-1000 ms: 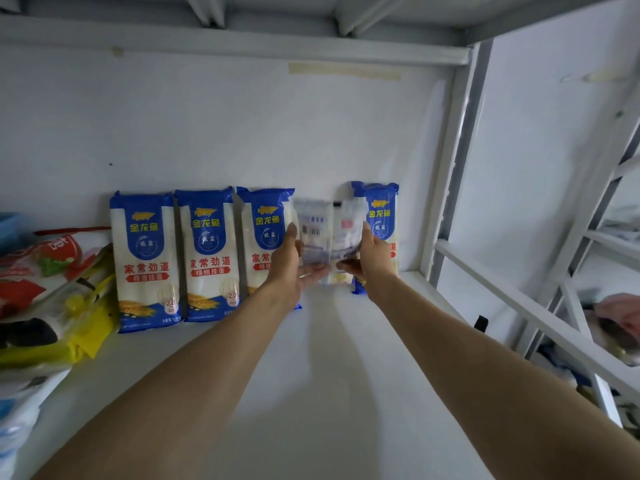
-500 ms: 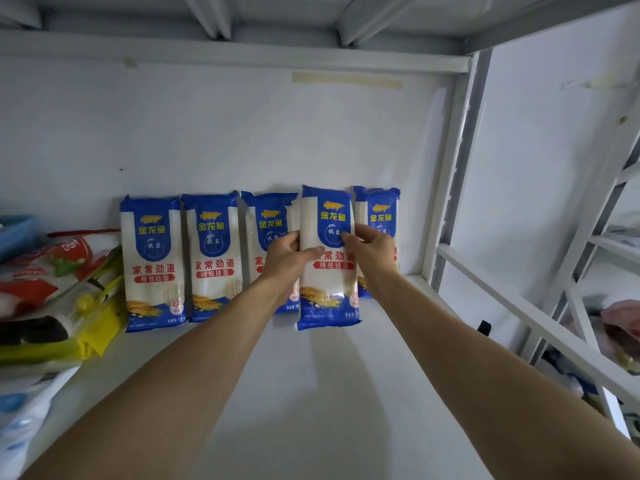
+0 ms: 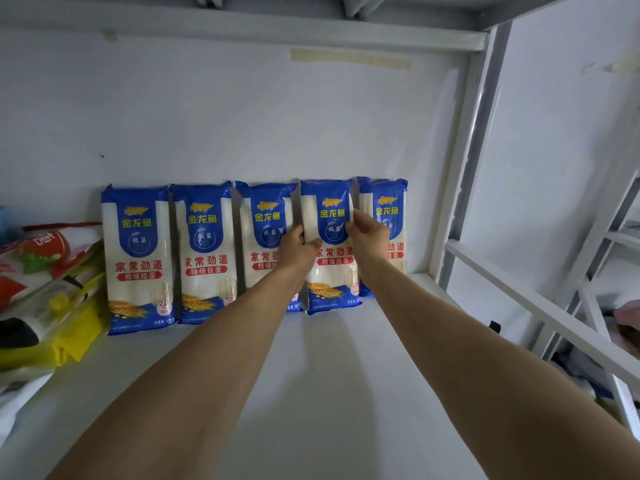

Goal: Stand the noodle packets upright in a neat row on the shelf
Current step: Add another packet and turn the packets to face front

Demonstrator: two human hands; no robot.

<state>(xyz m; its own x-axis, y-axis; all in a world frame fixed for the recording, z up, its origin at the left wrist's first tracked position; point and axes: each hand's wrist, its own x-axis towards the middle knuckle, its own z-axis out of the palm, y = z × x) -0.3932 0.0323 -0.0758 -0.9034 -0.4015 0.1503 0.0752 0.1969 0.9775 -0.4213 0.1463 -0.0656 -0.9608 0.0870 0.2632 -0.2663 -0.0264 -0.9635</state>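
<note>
Several blue-and-white noodle packets stand upright in a row against the back wall of the white shelf (image 3: 311,393). The fourth noodle packet (image 3: 329,271) from the left stands on the shelf board, front label facing me. My left hand (image 3: 299,249) grips its left edge and my right hand (image 3: 367,237) grips its right edge, both near its upper half. To its left stand three packets: the leftmost (image 3: 138,258), the second (image 3: 204,251) and the third (image 3: 265,237), partly hidden by my left hand. The rightmost packet (image 3: 386,216) is partly hidden behind my right hand.
A pile of red, yellow and white food bags (image 3: 45,292) lies at the shelf's left end. A white metal upright (image 3: 460,202) closes the shelf on the right, with a slanted white rail (image 3: 536,306) beyond it and another rack behind.
The packet in my hands was blurred and turned back-side out a second ago. It now faces forward and has been set down on the shelf in the gap of the row.
</note>
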